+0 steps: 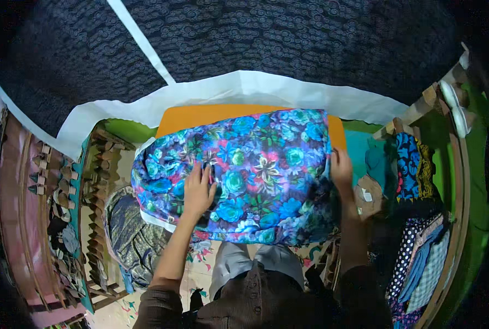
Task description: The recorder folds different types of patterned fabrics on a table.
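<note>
At the far left, a pink and brown patterned cloth [14, 203] hung beside a wooden rack [99, 219], and a dark, shiny grey fabric [129, 236] lay bunched low next to it. The left hand [198, 189] lay flat and fully spread, palm down on the floral fabric [255, 175], gripping nothing and pressing the cloth near its left-centre. That blue, green and pink flowered piece sat folded on an orange board [211, 115], which covered most of the desk in front of the person. The right hand [341, 170] rested at the fabric's right edge, fingers curled over the border; whether it pinched the cloth or only steadied it could not be told.

To do this smoothing well, the flat palm would best sweep outward toward the edge while the other hand kept the border taut and square to the board, so no crease was trapped.

To the right lay a teal cloth [365, 151] and a stack of folded fabrics [420, 263], dotted, checked and floral. Behind the board, a white sheet [244, 88] edged a dark patterned textile [288, 38]. Green surfaces [477, 164] showed at the right rim.
</note>
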Motion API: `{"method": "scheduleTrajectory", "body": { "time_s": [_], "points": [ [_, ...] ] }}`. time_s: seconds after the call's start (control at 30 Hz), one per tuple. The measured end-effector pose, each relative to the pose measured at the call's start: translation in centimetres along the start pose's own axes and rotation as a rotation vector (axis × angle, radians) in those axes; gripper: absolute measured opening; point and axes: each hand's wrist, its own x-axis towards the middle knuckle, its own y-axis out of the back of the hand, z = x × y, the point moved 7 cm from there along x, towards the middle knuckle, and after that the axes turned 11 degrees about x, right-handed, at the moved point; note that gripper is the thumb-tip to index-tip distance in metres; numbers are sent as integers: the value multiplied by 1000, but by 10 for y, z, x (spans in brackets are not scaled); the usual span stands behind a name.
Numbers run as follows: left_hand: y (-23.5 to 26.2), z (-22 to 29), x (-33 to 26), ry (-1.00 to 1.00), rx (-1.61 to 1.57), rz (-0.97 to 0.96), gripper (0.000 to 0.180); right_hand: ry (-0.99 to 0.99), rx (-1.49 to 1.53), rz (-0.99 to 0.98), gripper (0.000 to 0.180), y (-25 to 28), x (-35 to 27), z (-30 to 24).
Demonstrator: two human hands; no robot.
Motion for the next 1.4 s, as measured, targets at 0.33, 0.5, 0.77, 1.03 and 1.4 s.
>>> {"method": "scheduleTrajectory", "body": {
  "time_s": [0.33,0.5,0.77,1.03,1.4],
  "points": [
    [-67,127,-70,-204,-130,-330,59,26,-426,-424,48,-95,-88,-16],
    [-34,90,-27,-213,-403,-146,37,-19,-554,-310,48,-102,-76,2],
    [1,-98,44,-9,68,138,43,-11,-106,-510,53,-187,-134,-172],
    [-44,-206,82,-4,100,-316,68,26,-252,-611,48,-235,-148,-169],
    [-23,-188,54,-193,-64,-702,52,-190,92,-335,88,-266,-154,-294]
  ]
}}
